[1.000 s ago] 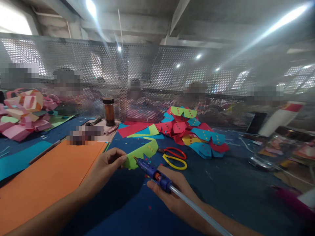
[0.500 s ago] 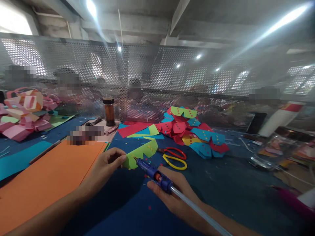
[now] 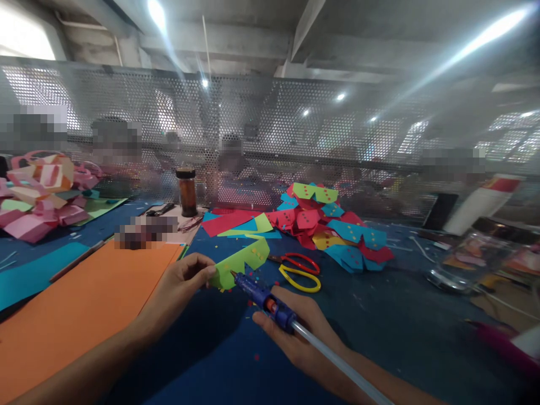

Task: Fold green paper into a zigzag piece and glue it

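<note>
Between thumb and fingers, my left hand point(image 3: 189, 281) pinches the left end of a light green paper cutout point(image 3: 228, 269), which has a notched lower edge and small yellow dots. My right hand point(image 3: 299, 315) is wrapped round a blue hot glue gun point(image 3: 264, 298), its underside hidden. A long clear glue stick point(image 3: 337, 363) sticks out of the gun's back end. The gun's nozzle points at the green paper and is at or very near its surface; contact is hard to tell. Scissors with red and yellow handles point(image 3: 300, 287) lie just beyond the gun.
Dotted paper cutouts point(image 3: 356, 232) are heaped behind the scissors. Orange paper sheets point(image 3: 105, 281) lie at left, with pink paper pieces point(image 3: 42, 214) beyond. A dark-lidded jar point(image 3: 187, 194) stands before the perforated metal screen point(image 3: 261, 124). A clear container point(image 3: 459, 259) is at right.
The green paper has shifted very slightly left, and the glue gun's nozzle has moved a touch to the right. Both hands keep their grips.
</note>
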The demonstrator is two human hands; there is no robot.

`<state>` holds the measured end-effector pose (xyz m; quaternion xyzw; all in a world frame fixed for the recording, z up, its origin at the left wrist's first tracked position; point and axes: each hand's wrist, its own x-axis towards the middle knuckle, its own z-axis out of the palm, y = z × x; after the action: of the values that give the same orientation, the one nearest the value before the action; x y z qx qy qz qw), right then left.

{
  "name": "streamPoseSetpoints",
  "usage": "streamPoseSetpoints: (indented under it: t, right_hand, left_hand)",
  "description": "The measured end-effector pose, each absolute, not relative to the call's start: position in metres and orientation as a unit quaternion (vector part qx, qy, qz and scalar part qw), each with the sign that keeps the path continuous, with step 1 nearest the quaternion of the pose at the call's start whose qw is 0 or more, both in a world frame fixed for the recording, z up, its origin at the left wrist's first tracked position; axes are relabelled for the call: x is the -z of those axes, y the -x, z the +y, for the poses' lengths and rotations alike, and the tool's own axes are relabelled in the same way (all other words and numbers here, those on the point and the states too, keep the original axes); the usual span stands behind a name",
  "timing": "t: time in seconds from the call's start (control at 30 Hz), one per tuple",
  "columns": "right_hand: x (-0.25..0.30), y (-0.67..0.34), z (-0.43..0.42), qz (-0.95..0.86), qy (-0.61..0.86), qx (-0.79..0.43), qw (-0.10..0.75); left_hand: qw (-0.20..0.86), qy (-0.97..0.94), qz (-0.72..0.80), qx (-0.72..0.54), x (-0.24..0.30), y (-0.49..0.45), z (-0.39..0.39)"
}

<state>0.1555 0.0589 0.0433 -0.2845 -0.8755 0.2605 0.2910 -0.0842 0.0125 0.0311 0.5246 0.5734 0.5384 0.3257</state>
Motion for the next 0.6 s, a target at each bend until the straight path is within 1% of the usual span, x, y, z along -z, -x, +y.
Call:
streamPoseSetpoints:
  t: [0.6]
  right_hand:
    - [-0.0423,-0.1557,0.0602,-0.873,0.289,-0.271,0.284]
  left_hand:
    - [0.317,-0.528,0.578,-0.536,-0.0297,0.0852,0.0125]
